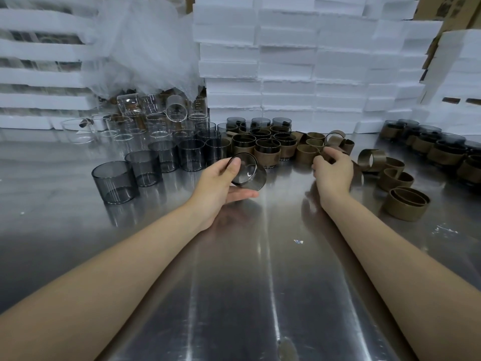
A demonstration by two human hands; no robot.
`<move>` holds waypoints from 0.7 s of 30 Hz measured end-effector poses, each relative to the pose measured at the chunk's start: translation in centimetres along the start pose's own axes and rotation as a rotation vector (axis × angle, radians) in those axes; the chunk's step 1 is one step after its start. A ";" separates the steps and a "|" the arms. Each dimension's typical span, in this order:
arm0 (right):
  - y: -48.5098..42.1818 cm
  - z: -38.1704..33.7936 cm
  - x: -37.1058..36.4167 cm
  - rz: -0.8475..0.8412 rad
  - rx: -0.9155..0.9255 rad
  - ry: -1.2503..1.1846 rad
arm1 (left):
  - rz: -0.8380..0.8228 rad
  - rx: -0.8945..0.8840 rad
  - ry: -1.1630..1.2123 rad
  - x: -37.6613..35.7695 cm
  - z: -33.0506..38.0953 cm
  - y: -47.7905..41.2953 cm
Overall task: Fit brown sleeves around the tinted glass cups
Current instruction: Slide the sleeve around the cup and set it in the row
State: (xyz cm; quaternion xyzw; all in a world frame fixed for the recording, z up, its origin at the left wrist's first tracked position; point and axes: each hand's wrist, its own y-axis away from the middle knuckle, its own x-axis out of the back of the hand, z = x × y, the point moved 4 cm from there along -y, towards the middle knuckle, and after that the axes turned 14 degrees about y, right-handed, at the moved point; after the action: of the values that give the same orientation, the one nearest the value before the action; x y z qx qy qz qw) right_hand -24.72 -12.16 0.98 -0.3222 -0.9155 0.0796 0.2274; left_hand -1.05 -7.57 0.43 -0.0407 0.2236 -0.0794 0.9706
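Observation:
My left hand [218, 183] holds a tinted glass cup [248, 173] tilted on its side above the steel table, thumb on its rim and fingers beneath it. My right hand [333, 170] reaches into the pile of loose brown sleeves [309, 152], fingers curled over one; the grip itself is hidden behind the hand. Bare tinted cups [114, 182] stand in rows to the left. Cups wearing brown sleeves [266, 152] cluster behind the held cup.
More loose sleeves [406, 204] lie to the right, and another group of sleeved cups [442, 149] stands at the far right. Clear glasses [156, 121] sit at the back left. Stacked white foam boxes [286, 61] wall the rear of the steel table [234, 282].

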 end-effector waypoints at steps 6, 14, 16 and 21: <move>2.4 -3.1 -0.1 0.060 0.262 -0.182 | -0.021 -0.010 0.049 -0.1 0.2 0.2; 4.6 -4.8 -1.9 -0.374 0.167 -0.439 | 0.001 0.010 0.040 -0.1 0.0 -0.2; 4.6 -4.8 -1.9 -0.421 0.099 -0.535 | 0.005 0.015 0.046 -0.1 0.0 -0.2; 4.4 -4.7 -1.9 -0.471 -0.085 -0.729 | 0.001 0.010 0.049 -0.3 0.0 0.0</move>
State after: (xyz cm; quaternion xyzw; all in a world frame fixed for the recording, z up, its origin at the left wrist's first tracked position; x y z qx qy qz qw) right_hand -18.76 -9.87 3.17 -0.0644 -0.9869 0.0964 -0.1120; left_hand -1.36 -7.56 0.55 -0.0338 0.2471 -0.0810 0.9650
